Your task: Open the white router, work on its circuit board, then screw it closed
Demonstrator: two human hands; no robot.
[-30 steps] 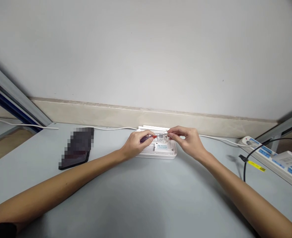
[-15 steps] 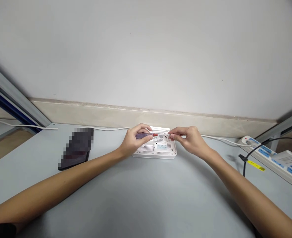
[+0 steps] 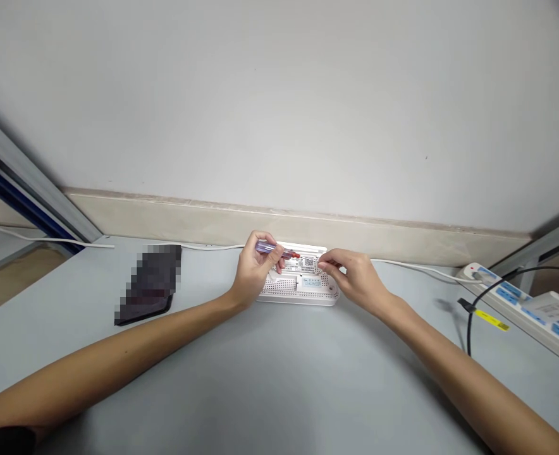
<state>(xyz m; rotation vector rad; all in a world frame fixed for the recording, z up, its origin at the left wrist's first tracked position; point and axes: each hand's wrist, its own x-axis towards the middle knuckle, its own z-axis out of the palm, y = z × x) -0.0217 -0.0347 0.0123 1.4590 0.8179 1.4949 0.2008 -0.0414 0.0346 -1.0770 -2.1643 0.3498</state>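
My left hand point(image 3: 259, 268) is closed round the purple see-through handle of a screwdriver point(image 3: 267, 248) with a red collar. The screwdriver's thin metal shaft points right, ending at the pinched thumb and finger of my right hand point(image 3: 348, 273). Whether a small part sits between those fingertips is hidden. Beneath both hands lies a white router-like box point(image 3: 303, 299), its vented, labelled side facing up. A printed label point(image 3: 311, 282) shows on it near the front edge. My left hand covers part of the box's left end.
On the left of the grey table point(image 3: 241, 373) lies a dark, pixelated phone-like object point(image 3: 149, 284). A white power strip point(image 3: 528, 306) with blue sockets stands at the right, near a black cable point(image 3: 469, 328) with a yellow tag. A white cable point(image 3: 417, 268) runs along the wall.
My left hand has tilted the screwdriver, raising its handle end so the shaft slopes down to the right. My right hand has shifted slightly left and down. The box stays on the table.
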